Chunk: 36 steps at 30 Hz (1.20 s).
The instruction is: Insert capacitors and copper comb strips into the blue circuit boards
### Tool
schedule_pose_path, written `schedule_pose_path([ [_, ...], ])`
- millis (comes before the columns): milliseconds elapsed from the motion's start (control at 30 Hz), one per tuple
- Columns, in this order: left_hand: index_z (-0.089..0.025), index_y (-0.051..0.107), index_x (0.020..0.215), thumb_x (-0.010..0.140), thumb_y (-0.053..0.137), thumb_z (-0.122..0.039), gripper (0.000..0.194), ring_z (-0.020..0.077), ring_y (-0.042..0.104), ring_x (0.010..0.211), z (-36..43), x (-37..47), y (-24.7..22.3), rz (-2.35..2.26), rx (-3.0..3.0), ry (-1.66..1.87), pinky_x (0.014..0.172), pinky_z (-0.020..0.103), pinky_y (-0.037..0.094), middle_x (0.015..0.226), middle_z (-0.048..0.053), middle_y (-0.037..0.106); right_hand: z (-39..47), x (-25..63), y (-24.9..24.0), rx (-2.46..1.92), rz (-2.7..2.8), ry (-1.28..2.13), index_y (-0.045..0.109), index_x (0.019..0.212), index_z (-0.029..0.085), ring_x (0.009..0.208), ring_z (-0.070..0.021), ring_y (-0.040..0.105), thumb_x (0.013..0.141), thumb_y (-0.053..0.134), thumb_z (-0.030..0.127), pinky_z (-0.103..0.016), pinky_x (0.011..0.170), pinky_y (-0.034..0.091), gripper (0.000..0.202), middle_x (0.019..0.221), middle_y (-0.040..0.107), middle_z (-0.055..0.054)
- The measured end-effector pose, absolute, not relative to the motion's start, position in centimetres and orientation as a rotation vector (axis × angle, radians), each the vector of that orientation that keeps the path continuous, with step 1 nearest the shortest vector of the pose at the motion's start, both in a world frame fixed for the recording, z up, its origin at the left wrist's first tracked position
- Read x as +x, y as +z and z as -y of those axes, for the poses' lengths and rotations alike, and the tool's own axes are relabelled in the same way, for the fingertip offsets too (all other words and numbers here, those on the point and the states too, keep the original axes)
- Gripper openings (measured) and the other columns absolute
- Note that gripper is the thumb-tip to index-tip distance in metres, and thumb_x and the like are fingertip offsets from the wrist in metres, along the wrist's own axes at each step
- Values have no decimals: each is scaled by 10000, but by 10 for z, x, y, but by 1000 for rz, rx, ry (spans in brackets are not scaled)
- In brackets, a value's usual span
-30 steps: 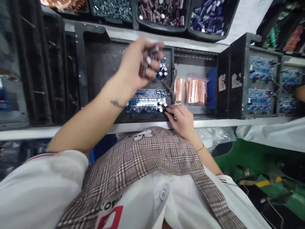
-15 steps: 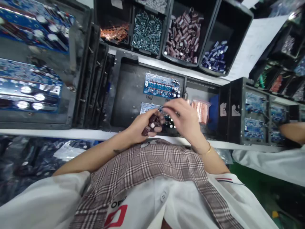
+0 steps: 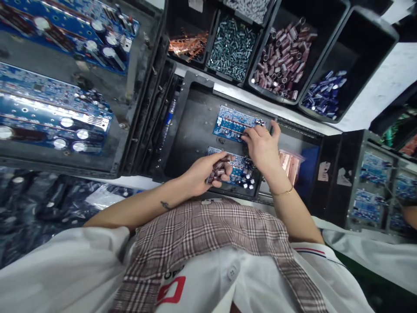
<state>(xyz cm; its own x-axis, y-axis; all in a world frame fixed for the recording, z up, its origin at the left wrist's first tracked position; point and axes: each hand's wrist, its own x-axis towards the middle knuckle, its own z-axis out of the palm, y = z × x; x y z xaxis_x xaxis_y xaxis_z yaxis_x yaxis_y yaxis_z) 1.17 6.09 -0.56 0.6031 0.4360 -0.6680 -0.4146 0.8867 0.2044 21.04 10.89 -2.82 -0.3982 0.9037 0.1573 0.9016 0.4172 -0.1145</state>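
My left hand is curled around several brown cylindrical capacitors, just above the left end of the lower blue circuit board. My right hand reaches down over the right end of the upper blue circuit board, thumb and fingers bent together at its surface. Whatever those fingertips may pinch is hidden. Both boards lie in a black tray. Small black capacitors with silvery tops stand on the lower board's right end.
Black bins behind the tray hold brown capacitors, blue capacitors, small dark-green ones and copper-coloured parts. A bag of copper-coloured strips lies right of the tray. Larger populated boards sit left; a co-worker's sleeve shows right.
My right hand has moved from beside my left hand to the upper board. My left hand still holds its capacitors. The whole view has shifted and tilted.
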Motion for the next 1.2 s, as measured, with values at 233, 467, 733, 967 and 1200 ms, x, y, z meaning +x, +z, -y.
schedule_pose_path([
  [233,-139,584,911,854,455,-228,168,91,495,466,-76,15,-7,-795,42,545,329,148,256,645,21,551,-111,210,-27,-1614,2554,-22,642,978,199,834,-194,574,987,401,323,-583,1112,277,271,835,601,-37],
  [467,-114,598,960,934,441,-276,227,105,560,513,-78,14,-8,-829,62,567,355,169,334,701,43,598,-113,209,-30,-1558,2509,67,657,949,209,788,-182,579,969,442,294,-601,1134,254,232,796,591,-19],
  [733,-122,625,930,979,414,-355,319,109,593,530,-82,12,-17,-844,53,531,362,183,387,730,37,618,-117,210,-23,-1515,2628,87,661,888,165,777,-193,605,971,433,278,-600,1112,289,268,759,586,-31],
  [967,-154,583,830,965,431,-410,327,110,581,519,-83,13,-21,-869,116,525,371,186,397,684,16,578,-120,214,-24,-1396,2783,-17,666,969,154,789,-191,601,978,412,265,-550,1103,321,277,781,606,-37],
  [1200,-146,591,848,950,471,-359,265,89,551,490,-81,13,-21,-877,83,518,368,167,365,667,12,563,-124,222,-25,-1408,2733,-46,674,951,148,782,-196,587,976,426,299,-463,1022,424,292,781,617,-52],
])
